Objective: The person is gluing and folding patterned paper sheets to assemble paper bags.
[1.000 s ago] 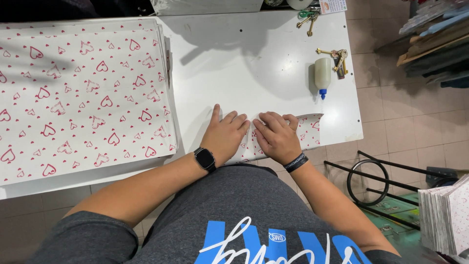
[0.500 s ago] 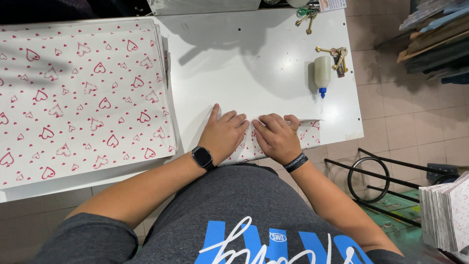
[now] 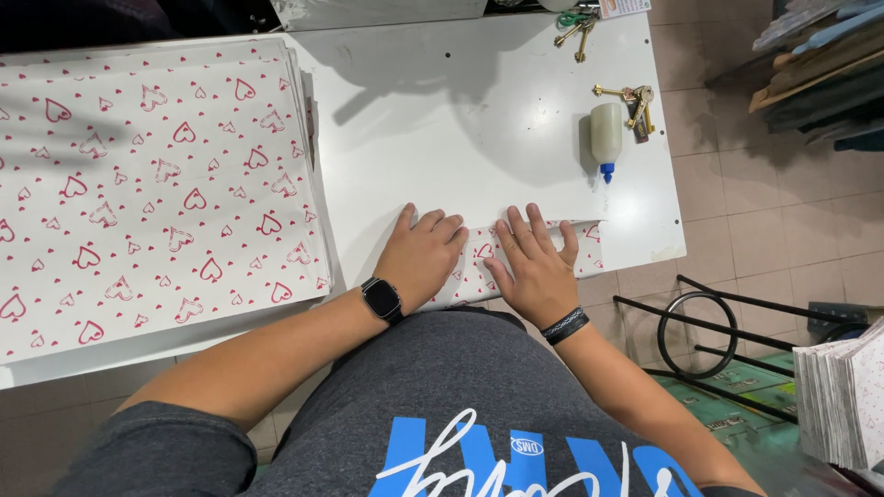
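Both my hands lie flat, side by side, on a folded sheet of white paper with red hearts [image 3: 479, 262] at the near edge of the white table [image 3: 479, 120]. My left hand [image 3: 422, 258], with a black watch on its wrist, presses the left part of the fold. My right hand [image 3: 534, 267], wearing a dark wristband, has its fingers spread over the right part. The paper's right end [image 3: 589, 248] sticks out past my right hand.
A large stack of heart-printed sheets [image 3: 147, 193] covers the table's left side. A white glue bottle with a blue tip [image 3: 605, 138] and keys [image 3: 631, 101] lie at the right. Scissors [image 3: 575, 23] sit at the far edge. A black metal rack [image 3: 709, 322] and paper stack [image 3: 843, 396] stand on the floor to the right.
My right hand's fingers have uncurled and spread flat on the paper. My left hand stays pressed in place.
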